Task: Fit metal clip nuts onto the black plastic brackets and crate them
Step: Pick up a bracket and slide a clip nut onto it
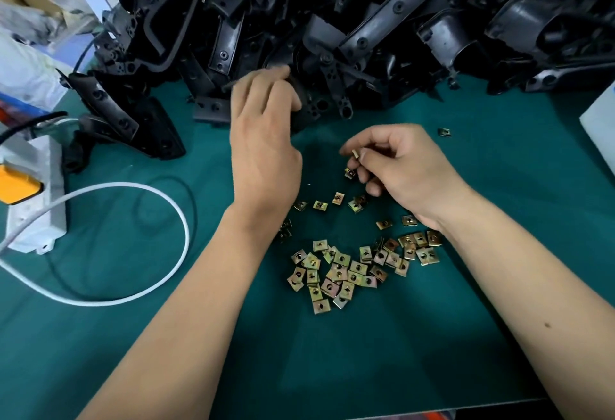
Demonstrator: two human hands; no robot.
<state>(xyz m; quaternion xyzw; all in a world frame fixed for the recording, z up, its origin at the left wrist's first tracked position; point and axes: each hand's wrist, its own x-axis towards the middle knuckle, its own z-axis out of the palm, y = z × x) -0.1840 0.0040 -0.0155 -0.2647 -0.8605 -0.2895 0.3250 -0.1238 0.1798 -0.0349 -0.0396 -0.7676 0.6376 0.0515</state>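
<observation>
A big heap of black plastic brackets (pixel 349 20) fills the back of the green table. My left hand (pixel 263 133) reaches into the heap's front edge, fingers curled round one black bracket (pixel 304 113). To its right, my right hand (pixel 396 163) pinches a brass-coloured clip nut (pixel 355 154) between thumb and fingertips, with another clip nut (pixel 349 173) held under the lower fingers. A scatter of several loose clip nuts (pixel 346 270) lies on the mat between my forearms. One stray clip nut (pixel 444 132) lies further right.
A white power strip (pixel 36 200) with an orange-yellow plug (pixel 16 186) sits at the left edge, its white cable (pixel 159 193) looping over the green mat (pixel 499 186). A white box corner (pixel 599 120) stands at the right. Bags and cardboard (pixel 30 20) lie at the far left.
</observation>
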